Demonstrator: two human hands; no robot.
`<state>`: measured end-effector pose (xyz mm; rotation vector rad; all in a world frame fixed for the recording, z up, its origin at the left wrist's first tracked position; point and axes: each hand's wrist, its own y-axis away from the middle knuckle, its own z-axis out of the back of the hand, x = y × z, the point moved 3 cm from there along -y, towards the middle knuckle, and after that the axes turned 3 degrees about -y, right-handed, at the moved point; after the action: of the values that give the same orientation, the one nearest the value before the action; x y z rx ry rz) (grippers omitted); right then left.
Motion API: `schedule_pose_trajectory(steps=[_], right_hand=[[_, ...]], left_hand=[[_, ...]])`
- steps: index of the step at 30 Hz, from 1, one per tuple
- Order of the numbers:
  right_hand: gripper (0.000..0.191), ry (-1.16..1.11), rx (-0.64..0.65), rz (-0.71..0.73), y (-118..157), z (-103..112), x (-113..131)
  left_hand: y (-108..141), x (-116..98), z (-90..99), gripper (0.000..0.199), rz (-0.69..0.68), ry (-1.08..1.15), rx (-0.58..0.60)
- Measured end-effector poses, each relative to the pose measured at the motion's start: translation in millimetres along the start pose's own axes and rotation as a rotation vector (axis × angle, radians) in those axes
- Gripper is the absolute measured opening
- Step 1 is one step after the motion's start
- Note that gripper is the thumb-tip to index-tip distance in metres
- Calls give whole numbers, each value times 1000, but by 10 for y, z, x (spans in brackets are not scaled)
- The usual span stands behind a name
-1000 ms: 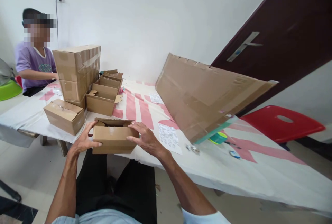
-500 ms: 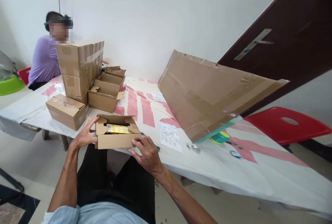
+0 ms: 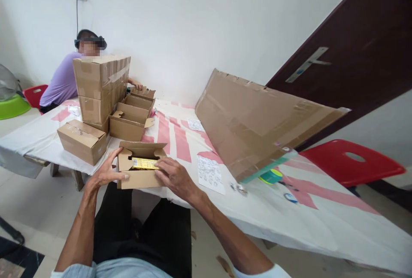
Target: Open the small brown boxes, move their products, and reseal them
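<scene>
An open cardboard box (image 3: 141,180) is at the table's near edge, right in front of me. Inside it lies a yellow printed packet (image 3: 145,163) with a barcode at its left end. My left hand (image 3: 107,170) grips the box's left end, thumb on the front wall and fingers behind. My right hand (image 3: 175,175) reaches over the right end, with thumb and fingertips closed at the front rim beside the packet. Whether those fingers pinch the packet or only the box wall is hard to make out.
A closed carton (image 3: 82,140) stands to the left, before a stack of taped cartons (image 3: 96,85). Open boxes (image 3: 128,121) line up beside the stack. A large cardboard sheet (image 3: 257,128) leans at right, near a printed paper (image 3: 210,174) and tape roll (image 3: 290,197). A person (image 3: 62,78) sits beyond.
My right hand has moved from the box's right front corner up over its rim to the packet. My left thumb now lies on the front wall. The other person leans further right.
</scene>
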<state>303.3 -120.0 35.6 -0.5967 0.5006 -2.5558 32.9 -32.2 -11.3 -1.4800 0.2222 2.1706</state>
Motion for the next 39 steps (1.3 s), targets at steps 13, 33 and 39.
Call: schedule_pose_trajectory(steps=[13,33,39], right_hand=[[9,381,284,-87,-374,238,-358],[30,81,545,-140,-696,20,-336],[46,-333,84,-170,-621,399,-491]], left_hand=[[-38,25,24,124,-47,-13,0],[-89,52,41,133,-55,-17,23],[-269,96,-4,134,-24,84,5]])
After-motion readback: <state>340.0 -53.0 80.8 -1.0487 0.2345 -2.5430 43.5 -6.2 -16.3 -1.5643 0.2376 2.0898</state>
